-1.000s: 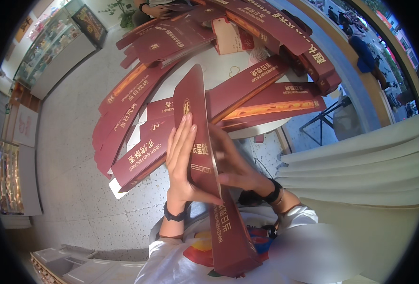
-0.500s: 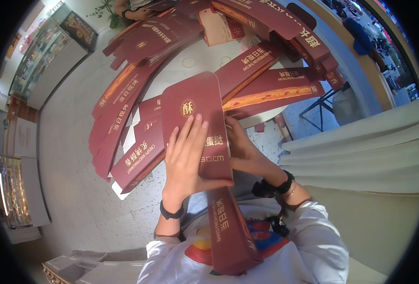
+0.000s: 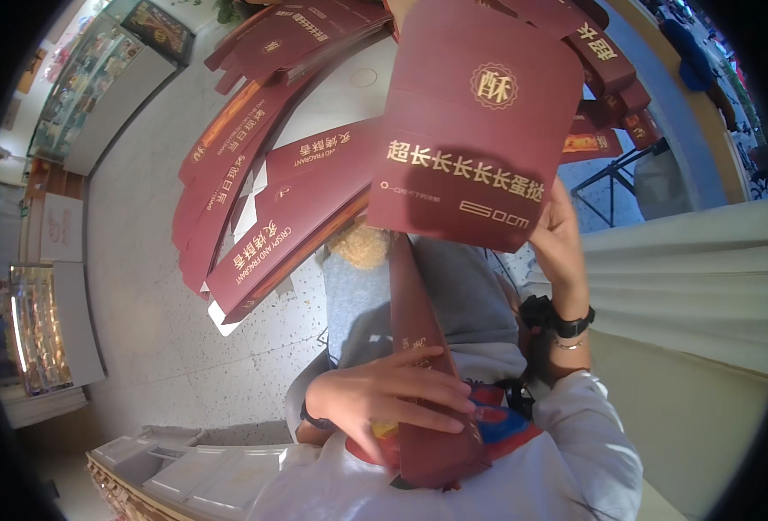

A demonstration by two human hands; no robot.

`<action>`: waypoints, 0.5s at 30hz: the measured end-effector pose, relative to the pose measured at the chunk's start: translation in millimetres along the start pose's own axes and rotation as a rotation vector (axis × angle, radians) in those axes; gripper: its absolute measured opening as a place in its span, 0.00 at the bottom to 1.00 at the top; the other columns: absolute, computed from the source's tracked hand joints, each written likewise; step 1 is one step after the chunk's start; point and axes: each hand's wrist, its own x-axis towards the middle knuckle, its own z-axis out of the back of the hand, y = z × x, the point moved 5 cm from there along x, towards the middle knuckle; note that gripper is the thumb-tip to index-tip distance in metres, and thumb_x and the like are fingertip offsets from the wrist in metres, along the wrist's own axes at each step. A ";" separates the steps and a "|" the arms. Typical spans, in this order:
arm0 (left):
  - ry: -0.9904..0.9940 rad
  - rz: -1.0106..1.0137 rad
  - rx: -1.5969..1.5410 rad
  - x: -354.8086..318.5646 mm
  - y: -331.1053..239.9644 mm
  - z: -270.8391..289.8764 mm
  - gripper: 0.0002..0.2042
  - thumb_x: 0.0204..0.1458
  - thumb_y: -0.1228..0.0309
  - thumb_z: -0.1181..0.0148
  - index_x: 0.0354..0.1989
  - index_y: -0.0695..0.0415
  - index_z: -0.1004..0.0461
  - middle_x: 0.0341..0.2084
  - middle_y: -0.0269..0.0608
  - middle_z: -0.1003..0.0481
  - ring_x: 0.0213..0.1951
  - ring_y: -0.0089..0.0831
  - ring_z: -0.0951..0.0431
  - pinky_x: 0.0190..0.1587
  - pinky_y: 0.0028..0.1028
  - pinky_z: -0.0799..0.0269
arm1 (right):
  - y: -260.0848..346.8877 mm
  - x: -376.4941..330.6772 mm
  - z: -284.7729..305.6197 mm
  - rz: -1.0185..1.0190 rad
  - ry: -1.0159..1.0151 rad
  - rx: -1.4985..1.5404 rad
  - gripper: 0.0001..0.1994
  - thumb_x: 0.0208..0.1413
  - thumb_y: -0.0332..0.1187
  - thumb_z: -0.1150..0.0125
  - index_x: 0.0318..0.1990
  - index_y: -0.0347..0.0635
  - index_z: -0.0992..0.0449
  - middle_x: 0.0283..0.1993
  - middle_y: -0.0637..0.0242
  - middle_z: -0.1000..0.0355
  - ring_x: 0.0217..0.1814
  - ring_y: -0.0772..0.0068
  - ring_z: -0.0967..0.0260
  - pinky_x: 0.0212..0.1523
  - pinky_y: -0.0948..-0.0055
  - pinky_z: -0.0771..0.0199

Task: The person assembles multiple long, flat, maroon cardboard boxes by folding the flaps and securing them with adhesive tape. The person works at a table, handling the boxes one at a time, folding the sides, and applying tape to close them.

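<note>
A wide maroon cardboard panel (image 3: 471,130) with gold print and a round gold emblem is raised over the table. My right hand (image 3: 559,239) pinches its lower right edge, partly behind it. Against my chest leans a long narrow maroon carton (image 3: 440,451), whose upper end passes behind the panel; whether the two are joined, I cannot tell. Across the carton's lower part lies my left hand (image 3: 392,395), fingers stretched and apart.
Long maroon cartons (image 3: 293,204) lie overlapping on the white round table (image 3: 327,100), with flat maroon pieces (image 3: 227,165) at its left. More cartons (image 3: 605,65) are stacked at the far right. A pale curtain (image 3: 670,278) hangs on my right; display cases (image 3: 41,330) stand left.
My left hand has left the panel and come down onto the narrow carton near my chest. With my right hand, the panel has risen, tilted and shifted right.
</note>
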 end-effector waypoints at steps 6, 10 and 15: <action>-0.107 0.181 0.178 -6.6 37.4 19.0 0.37 0.30 0.70 0.30 0.57 0.61 0.32 0.53 0.47 0.30 0.58 0.45 0.33 0.63 0.51 0.46 | -8.0 -2.9 -3.3 0.027 -0.099 0.072 0.32 0.54 0.18 0.44 0.67 0.35 0.47 0.59 0.61 0.32 0.60 0.72 0.33 0.53 0.74 0.28; -0.274 0.601 0.609 -22.3 67.5 42.0 0.37 0.29 0.79 0.33 0.57 0.59 0.33 0.52 0.46 0.30 0.58 0.47 0.34 0.62 0.44 0.41 | -8.8 -14.0 13.7 0.206 -0.290 -0.055 0.30 0.55 0.18 0.44 0.65 0.34 0.46 0.57 0.59 0.31 0.55 0.70 0.30 0.48 0.73 0.24; -0.370 0.706 0.523 -56.1 118.3 39.4 0.38 0.28 0.83 0.35 0.58 0.59 0.35 0.54 0.46 0.32 0.59 0.49 0.35 0.59 0.37 0.37 | -10.0 -21.2 -3.0 0.200 -0.273 0.003 0.30 0.54 0.17 0.44 0.64 0.35 0.45 0.55 0.58 0.31 0.53 0.68 0.28 0.46 0.69 0.20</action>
